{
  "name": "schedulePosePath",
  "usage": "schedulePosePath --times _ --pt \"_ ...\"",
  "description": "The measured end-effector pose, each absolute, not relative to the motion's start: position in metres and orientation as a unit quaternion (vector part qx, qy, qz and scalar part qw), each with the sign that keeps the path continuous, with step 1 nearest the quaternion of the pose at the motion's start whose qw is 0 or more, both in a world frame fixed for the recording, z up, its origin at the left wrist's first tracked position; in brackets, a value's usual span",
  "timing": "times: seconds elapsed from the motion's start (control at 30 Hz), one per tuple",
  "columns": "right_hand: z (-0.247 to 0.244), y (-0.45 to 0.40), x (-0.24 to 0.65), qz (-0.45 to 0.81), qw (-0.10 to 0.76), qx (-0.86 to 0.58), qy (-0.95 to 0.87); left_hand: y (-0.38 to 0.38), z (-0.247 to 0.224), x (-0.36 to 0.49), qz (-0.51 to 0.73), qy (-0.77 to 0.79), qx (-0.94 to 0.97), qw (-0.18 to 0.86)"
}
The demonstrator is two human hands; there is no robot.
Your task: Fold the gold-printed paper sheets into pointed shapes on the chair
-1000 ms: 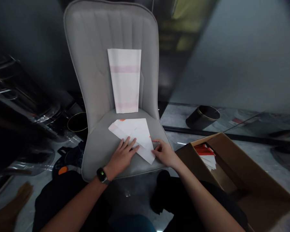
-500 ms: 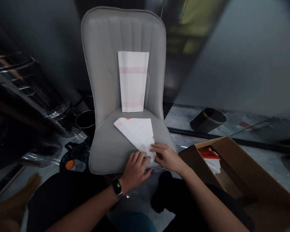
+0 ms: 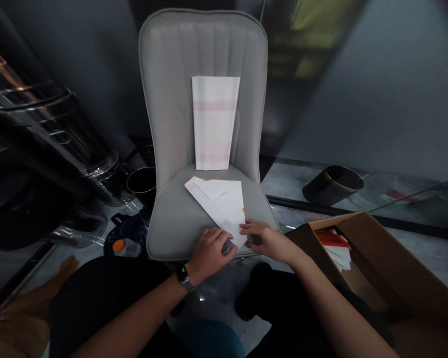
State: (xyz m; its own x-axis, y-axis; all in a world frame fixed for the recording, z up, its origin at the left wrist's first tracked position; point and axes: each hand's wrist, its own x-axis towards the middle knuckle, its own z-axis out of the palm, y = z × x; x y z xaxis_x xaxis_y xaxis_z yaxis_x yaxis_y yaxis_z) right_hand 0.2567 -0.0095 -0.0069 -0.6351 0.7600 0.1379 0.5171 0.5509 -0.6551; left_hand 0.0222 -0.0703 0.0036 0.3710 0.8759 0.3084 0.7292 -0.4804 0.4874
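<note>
A folded white paper sheet (image 3: 224, 199) with small orange marks lies on the grey chair's seat (image 3: 168, 233), its narrow end toward me. My left hand (image 3: 211, 251), with a watch on the wrist, has curled fingers and a thumb at the left side of that narrow end. On the opposite side, the fingers of my right hand (image 3: 265, 241) are bent over the sheet's right edge, thumb below. Leaning against the backrest is a folded white paper piece (image 3: 214, 124) with two pale pink bands; neither hand touches it.
To the right stands an open cardboard box (image 3: 392, 258) holding several red-and-white paper pieces (image 3: 336, 246). Dark bins with gold rims flank the chair, one at left (image 3: 142, 181), another at right (image 3: 332, 184). A bottle with an orange cap (image 3: 125, 247) lies by a dark bag.
The view has shifted slightly, so the chair and papers appear further right. Both hands stay at the sheet's near end, and their fingers have moved only a little.
</note>
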Motion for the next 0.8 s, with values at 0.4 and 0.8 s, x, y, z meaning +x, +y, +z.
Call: schedulePosePath --times 0.4,0.8 --pt "-0.004 -0.013 0.259 0.287 0.226 -0.384 -0.848 -0.060 0.003 0.041 0.203 0.481 0.847 0.098" --pt "-0.007 -0.018 0.229 0.298 0.297 -0.323 -0.848 -0.072 0.011 -0.005 0.298 0.494 0.774 0.260"
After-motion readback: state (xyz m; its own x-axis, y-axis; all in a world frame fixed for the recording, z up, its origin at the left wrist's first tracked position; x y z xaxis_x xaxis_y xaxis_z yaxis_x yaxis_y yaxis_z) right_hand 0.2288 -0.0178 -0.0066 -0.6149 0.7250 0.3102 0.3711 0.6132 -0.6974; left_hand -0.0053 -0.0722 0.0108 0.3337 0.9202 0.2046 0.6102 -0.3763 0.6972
